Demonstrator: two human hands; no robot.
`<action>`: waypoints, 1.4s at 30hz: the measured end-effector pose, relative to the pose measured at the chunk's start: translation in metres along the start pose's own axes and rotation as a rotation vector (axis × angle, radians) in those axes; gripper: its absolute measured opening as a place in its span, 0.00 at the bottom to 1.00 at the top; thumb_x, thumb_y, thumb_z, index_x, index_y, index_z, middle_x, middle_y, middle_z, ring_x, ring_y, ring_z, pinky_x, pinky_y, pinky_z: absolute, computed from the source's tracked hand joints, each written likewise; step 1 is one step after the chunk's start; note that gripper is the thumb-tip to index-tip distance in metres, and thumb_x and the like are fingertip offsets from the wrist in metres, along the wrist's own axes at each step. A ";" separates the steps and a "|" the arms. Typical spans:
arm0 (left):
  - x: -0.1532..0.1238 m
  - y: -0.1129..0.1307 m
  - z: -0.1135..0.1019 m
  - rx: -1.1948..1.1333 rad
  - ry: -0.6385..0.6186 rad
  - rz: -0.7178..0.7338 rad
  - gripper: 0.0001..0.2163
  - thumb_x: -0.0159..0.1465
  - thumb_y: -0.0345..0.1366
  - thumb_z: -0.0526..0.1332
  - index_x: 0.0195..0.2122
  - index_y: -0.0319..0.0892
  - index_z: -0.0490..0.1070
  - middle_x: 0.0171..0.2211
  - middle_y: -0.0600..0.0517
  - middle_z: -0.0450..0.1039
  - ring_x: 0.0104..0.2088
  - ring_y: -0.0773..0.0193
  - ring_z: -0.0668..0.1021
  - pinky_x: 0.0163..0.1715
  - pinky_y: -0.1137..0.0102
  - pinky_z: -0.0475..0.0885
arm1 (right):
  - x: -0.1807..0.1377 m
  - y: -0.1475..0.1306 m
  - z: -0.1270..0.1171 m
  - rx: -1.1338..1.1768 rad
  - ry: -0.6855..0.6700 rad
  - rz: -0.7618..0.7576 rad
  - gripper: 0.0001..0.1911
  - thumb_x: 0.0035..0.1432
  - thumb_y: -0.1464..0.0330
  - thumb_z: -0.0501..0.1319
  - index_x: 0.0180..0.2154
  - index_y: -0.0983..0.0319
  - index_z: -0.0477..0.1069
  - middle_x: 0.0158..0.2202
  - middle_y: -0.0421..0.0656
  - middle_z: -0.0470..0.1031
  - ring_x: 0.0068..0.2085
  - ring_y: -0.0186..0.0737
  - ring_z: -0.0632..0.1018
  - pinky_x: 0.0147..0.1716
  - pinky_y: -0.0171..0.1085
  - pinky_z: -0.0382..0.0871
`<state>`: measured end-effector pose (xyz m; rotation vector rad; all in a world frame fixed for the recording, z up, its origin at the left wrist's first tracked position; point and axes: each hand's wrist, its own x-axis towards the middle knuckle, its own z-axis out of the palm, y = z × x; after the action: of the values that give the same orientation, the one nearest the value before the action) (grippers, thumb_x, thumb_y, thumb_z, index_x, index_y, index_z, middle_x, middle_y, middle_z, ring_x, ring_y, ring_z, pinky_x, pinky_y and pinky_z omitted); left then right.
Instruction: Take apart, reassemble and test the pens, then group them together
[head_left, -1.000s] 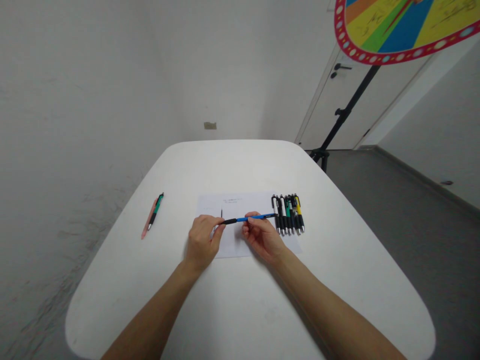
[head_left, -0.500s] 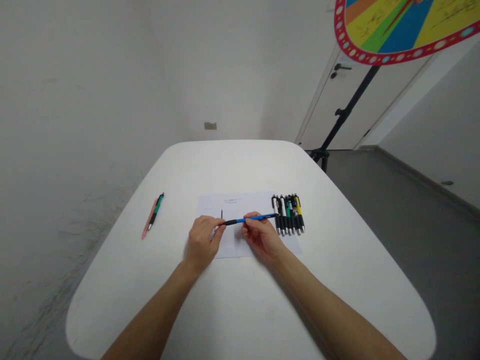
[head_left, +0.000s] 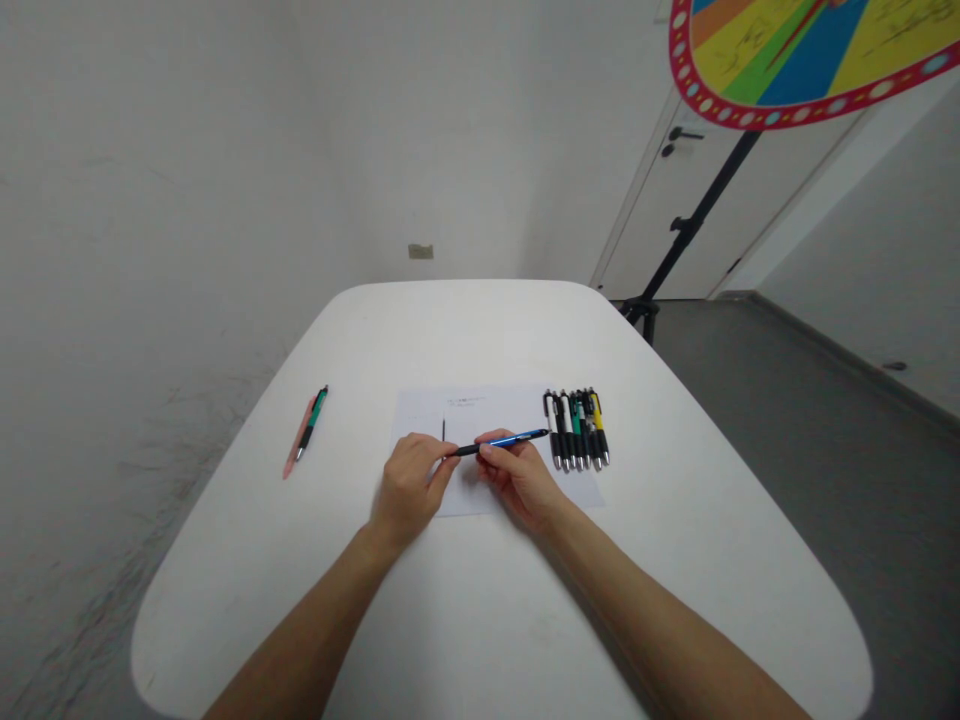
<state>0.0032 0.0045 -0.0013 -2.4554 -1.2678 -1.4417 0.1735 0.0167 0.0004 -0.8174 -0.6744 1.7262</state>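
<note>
A blue pen [head_left: 512, 439] with a black grip lies nearly level between my two hands, above a sheet of paper [head_left: 420, 405]. My left hand [head_left: 411, 480] pinches the tip end, which its fingers hide. Thumb and fingers of my right hand [head_left: 521, 478] are closed on the barrel near its middle. A thin dark stick, perhaps a refill [head_left: 443, 430], shows on the paper just behind my left hand. Right of my right hand, a row of several pens [head_left: 576, 430] with white, green and yellow barrels lies partly on the paper.
At the table's left lie a green pen [head_left: 312, 423] and a pink pen [head_left: 295, 448] side by side. The white table [head_left: 480, 620] has rounded corners. Beyond it on the right, a colourful wheel [head_left: 787, 60] stands on a black stand [head_left: 701, 215] before a door.
The blue pen has shifted slightly left and rolled, its clip side showing differently. My right hand has slid a little left along it, closer to my left hand.
</note>
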 end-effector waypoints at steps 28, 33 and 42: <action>-0.001 -0.001 0.001 -0.009 0.083 0.019 0.07 0.65 0.29 0.61 0.43 0.44 0.69 0.36 0.50 0.77 0.38 0.62 0.78 0.40 0.66 0.74 | 0.002 -0.002 -0.003 0.070 0.021 0.061 0.19 0.41 0.61 0.76 0.28 0.63 0.71 0.23 0.39 0.75 0.24 0.31 0.73 0.23 0.30 0.68; -0.001 -0.001 0.001 0.205 0.083 -0.069 0.11 0.64 0.37 0.63 0.45 0.42 0.68 0.39 0.47 0.76 0.41 0.56 0.76 0.42 0.61 0.71 | 0.003 -0.003 -0.006 0.118 0.047 0.044 0.18 0.42 0.62 0.76 0.28 0.63 0.72 0.23 0.39 0.75 0.24 0.31 0.73 0.23 0.30 0.69; 0.002 0.008 -0.002 0.580 -0.315 -0.180 0.08 0.60 0.40 0.66 0.32 0.41 0.74 0.42 0.43 0.75 0.43 0.48 0.72 0.39 0.55 0.65 | 0.005 -0.003 -0.006 0.173 0.097 0.039 0.18 0.39 0.63 0.77 0.27 0.63 0.71 0.22 0.39 0.75 0.24 0.30 0.73 0.22 0.29 0.69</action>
<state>0.0077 0.0000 0.0039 -2.2465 -1.7015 -0.5795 0.1794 0.0227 -0.0019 -0.7914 -0.4396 1.7411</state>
